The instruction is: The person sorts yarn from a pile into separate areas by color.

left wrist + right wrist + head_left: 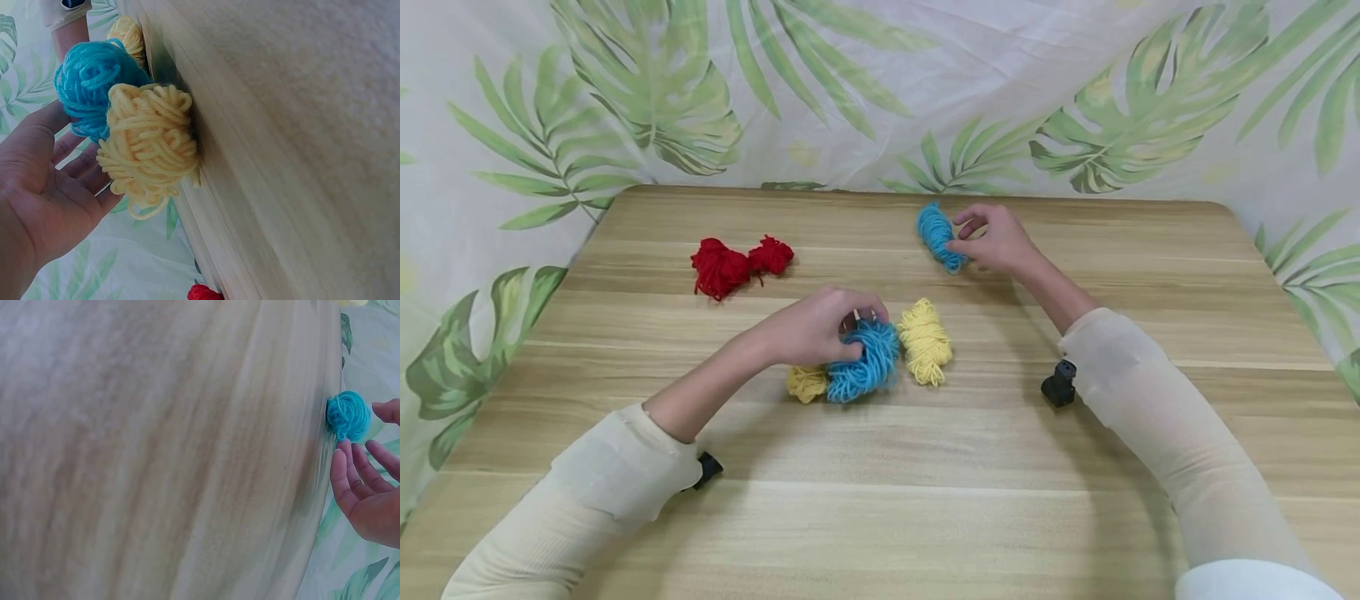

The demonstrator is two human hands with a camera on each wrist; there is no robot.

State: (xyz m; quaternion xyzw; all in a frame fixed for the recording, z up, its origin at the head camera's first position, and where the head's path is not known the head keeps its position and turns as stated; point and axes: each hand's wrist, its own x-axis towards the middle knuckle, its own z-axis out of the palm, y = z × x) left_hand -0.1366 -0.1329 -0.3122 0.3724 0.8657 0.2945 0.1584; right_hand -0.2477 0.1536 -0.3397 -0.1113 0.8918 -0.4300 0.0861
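My left hand [820,329] grips a loose blue yarn bundle [867,362] at the middle of the table, thumb on its near side and fingers over the far side. In the left wrist view, a mustard-yellow yarn bundle [150,140] covers part of the blue bundle [94,78] and the fingertips. A pale yellow skein [926,342] lies just right of the blue one. Farther back, my right hand [996,237] is beside a second blue skein [937,237], thumb and fingers spread apart. The right wrist view has its fingertips right at that blue skein [349,417].
Two red yarn bundles [721,268] lie at the back left of the wooden table [925,517]. A leaf-print cloth [850,100] hangs behind the table's far edge. Black wrist cameras [1060,383] sit under both sleeves.
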